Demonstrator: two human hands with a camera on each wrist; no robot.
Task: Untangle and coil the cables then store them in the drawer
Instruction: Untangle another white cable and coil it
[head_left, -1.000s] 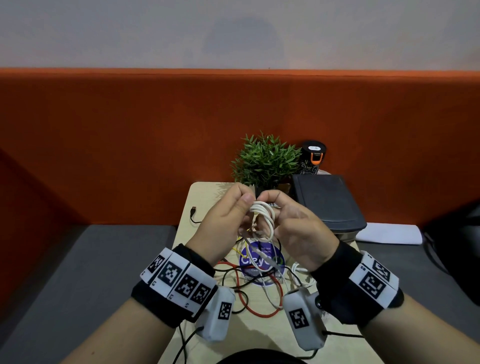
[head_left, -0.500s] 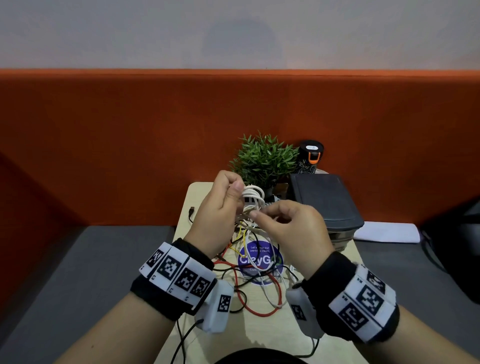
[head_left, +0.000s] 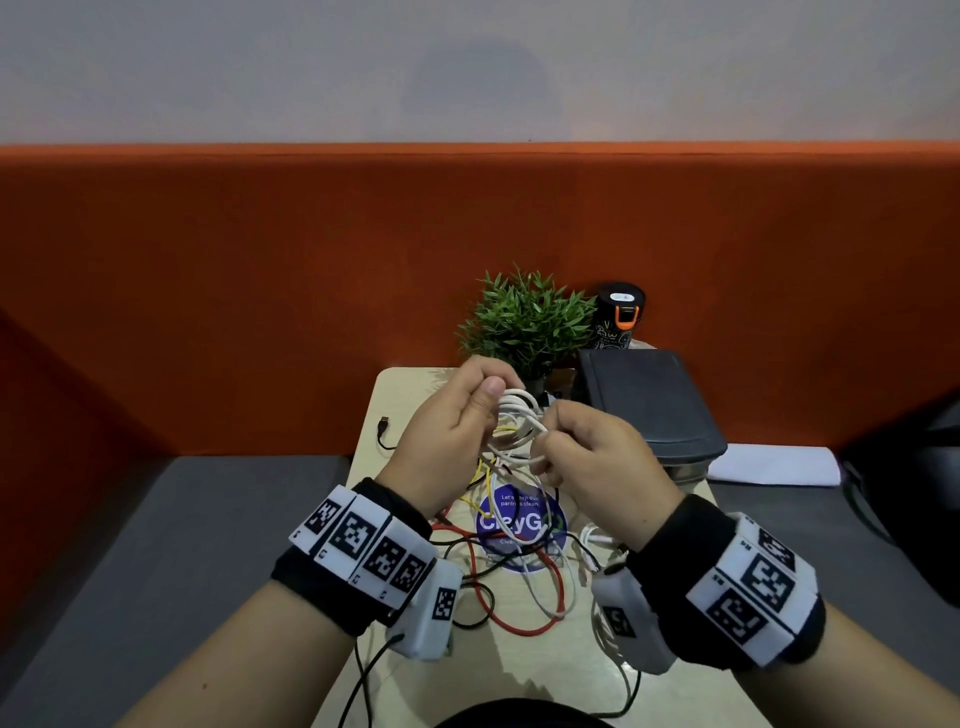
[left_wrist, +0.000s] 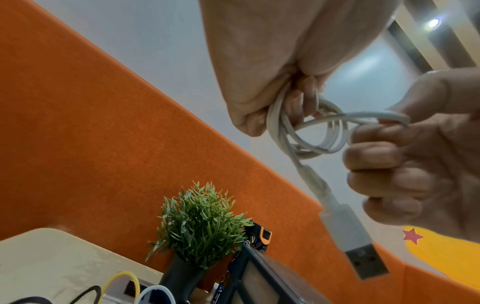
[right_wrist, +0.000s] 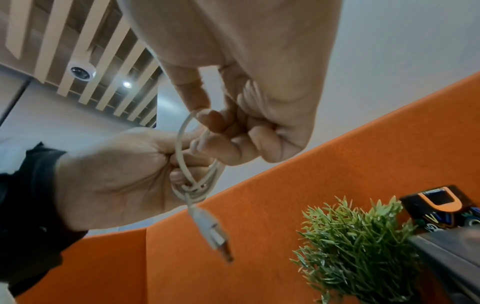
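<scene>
I hold a small coil of white cable (head_left: 519, 413) in the air above the table, between both hands. My left hand (head_left: 488, 400) grips the coil's loops in curled fingers (left_wrist: 293, 102). My right hand (head_left: 550, 447) pinches one strand at the coil's right side (left_wrist: 384, 121). A white USB plug (left_wrist: 361, 253) hangs loose below the coil and also shows in the right wrist view as the plug (right_wrist: 215, 232). A tangle of red, black, yellow and white cables (head_left: 519, 597) lies on the table under my hands. The dark grey drawer box (head_left: 644, 400) stands at the right, shut.
The small beige table (head_left: 395, 395) carries a green potted plant (head_left: 530, 322) and a black can with an orange tab (head_left: 621, 317) at the back. A loose black plug (head_left: 383, 422) lies at the left. Grey seating and an orange padded wall surround the table.
My right hand has drawn back from over the coil to its right side and now pinches one strand. The left hand keeps its grip on the coil, a little higher.
</scene>
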